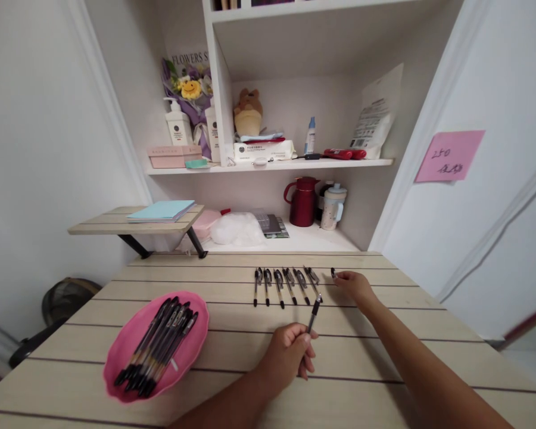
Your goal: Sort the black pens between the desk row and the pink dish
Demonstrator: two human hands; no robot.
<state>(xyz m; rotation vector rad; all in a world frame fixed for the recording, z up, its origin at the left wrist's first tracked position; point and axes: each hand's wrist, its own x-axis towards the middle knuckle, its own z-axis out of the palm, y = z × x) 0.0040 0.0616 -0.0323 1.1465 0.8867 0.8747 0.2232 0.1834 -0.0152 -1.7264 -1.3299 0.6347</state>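
My left hand (pixel 290 353) is closed around an uncapped gel pen (pixel 314 316), its tip pointing up and away from me. Further right, my right hand (pixel 351 286) pinches a small black pen cap (pixel 333 273) just above the table. Several pens (pixel 279 289) lie side by side in a row to the left of that cap, with dark caps (pixel 288 276) by their far ends. At the left, a pink scalloped tray (pixel 201 333) holds a bundle of capped black pens (pixel 158 345).
A low wooden stand (pixel 93 222) with blue paper (pixel 163 210) rises at the back left of the slatted table (pixel 339 393). Behind it are white shelves (pixel 361 164) with a red jug (pixel 303 202), a cup (pixel 333 208) and a plastic bag (pixel 236 229).
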